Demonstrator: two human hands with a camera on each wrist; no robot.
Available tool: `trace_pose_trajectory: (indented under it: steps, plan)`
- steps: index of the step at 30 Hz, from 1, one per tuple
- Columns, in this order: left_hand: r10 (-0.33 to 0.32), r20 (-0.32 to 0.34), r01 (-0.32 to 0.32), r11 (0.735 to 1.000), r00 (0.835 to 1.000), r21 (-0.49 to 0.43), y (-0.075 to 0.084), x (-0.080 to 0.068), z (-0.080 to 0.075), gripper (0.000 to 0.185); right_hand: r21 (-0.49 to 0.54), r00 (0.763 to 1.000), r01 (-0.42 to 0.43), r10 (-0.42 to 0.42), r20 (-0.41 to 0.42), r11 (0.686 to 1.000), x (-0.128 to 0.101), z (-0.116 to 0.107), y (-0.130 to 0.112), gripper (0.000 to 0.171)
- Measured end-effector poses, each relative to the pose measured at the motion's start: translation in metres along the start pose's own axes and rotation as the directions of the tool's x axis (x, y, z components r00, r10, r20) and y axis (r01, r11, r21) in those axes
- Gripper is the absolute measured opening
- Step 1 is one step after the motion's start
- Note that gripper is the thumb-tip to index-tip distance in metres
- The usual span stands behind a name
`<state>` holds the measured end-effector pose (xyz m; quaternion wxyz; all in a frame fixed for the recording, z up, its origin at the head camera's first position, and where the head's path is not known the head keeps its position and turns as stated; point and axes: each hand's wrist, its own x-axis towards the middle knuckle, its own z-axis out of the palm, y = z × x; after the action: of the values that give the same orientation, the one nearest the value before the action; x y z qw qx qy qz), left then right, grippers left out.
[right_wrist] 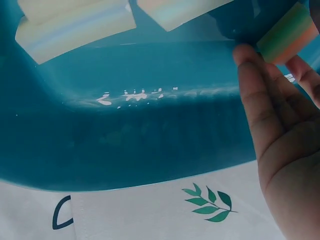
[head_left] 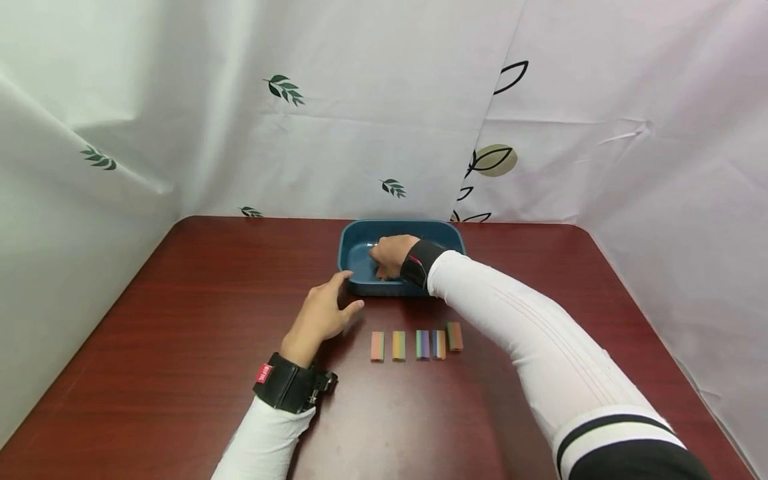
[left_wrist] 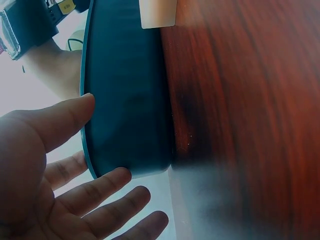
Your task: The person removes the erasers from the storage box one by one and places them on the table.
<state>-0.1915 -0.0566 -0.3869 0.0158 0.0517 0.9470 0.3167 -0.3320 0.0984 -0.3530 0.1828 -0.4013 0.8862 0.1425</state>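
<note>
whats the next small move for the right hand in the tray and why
Probably lift the right hand out of the blue tray with the green-orange block its fingertips pinch, then set it by the row of blocks on the table. The left hand rests open at the tray's corner, steadying it.

Head view is evenly lit and sharp, with soft shadows cast on the table (head_left: 180, 320). Left wrist view is washed out; glare is caught on the tray (right_wrist: 130, 150).

Tray (head_left: 354, 243): teal. Table (head_left: 180, 320): dark red wood grain. Blocks (head_left: 414, 344): two-tone orange, green, purple. Backdrop (head_left: 360, 100): white, green leaf prints.
</note>
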Motion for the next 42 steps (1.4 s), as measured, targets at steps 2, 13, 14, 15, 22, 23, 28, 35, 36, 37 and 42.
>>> trace_pose_trajectory:
  steps: [2, 13, 14, 15, 22, 23, 28, 35, 36, 37, 42]
  plan:
    - [0.001, 0.001, -0.001, 1.000, 1.000, -0.001, 0.001, 0.000, 0.000, 0.065, 0.010, 1.000, 0.002, -0.002, -0.011, 1.000, -0.001, 0.000, 0.001, 0.019]
    - [0.007, -0.008, -0.007, 1.000, 1.000, 0.002, 0.001, -0.001, 0.000, 0.066, 0.042, 0.999, 0.028, -0.026, -0.034, 0.999, -0.005, 0.001, 0.006, 0.016]
    - [0.005, -0.007, -0.005, 1.000, 1.000, 0.000, 0.001, -0.001, 0.001, 0.066, 0.052, 0.999, 0.026, -0.024, -0.034, 0.998, -0.006, 0.001, 0.007, 0.016]
    - [0.005, -0.007, -0.005, 1.000, 1.000, 0.001, 0.001, -0.002, 0.001, 0.066, 0.063, 0.999, 0.024, -0.022, -0.038, 0.998, -0.007, 0.001, 0.008, 0.017]
    - [0.008, 0.003, -0.008, 1.000, 1.000, 0.007, 0.001, -0.001, 0.001, 0.066, 0.160, 0.998, 0.022, -0.012, -0.063, 0.987, -0.021, -0.003, 0.012, 0.040]
    - [0.009, 0.006, -0.009, 1.000, 1.000, 0.008, 0.001, -0.001, 0.001, 0.066, 0.180, 0.998, 0.024, -0.012, -0.067, 0.983, -0.024, -0.004, 0.012, 0.042]
    - [0.005, 0.009, -0.006, 1.000, 1.000, 0.012, 0.002, -0.001, -0.002, 0.066, 0.231, 0.995, 0.038, -0.015, -0.102, 0.972, -0.035, -0.006, 0.011, 0.050]
    - [0.031, 0.005, -0.031, 0.999, 0.999, 0.008, 0.002, 0.002, -0.001, 0.066, 0.269, 0.983, 0.023, 0.027, -0.182, 0.963, -0.052, -0.004, 0.014, 0.047]
    - [0.035, 0.007, -0.035, 0.999, 0.999, 0.007, 0.002, 0.002, -0.001, 0.066, 0.269, 0.981, 0.017, 0.037, -0.193, 0.963, -0.054, -0.003, 0.015, 0.046]
    - [0.037, 0.009, -0.037, 0.999, 0.999, 0.009, 0.001, 0.002, 0.000, 0.066, 0.270, 0.978, 0.015, 0.042, -0.203, 0.963, -0.056, -0.002, 0.016, 0.046]
    - [0.028, 0.006, -0.028, 0.999, 1.000, 0.021, 0.001, 0.001, 0.000, 0.066, 0.318, 0.960, 0.037, 0.054, -0.274, 0.947, -0.068, 0.003, 0.016, 0.049]
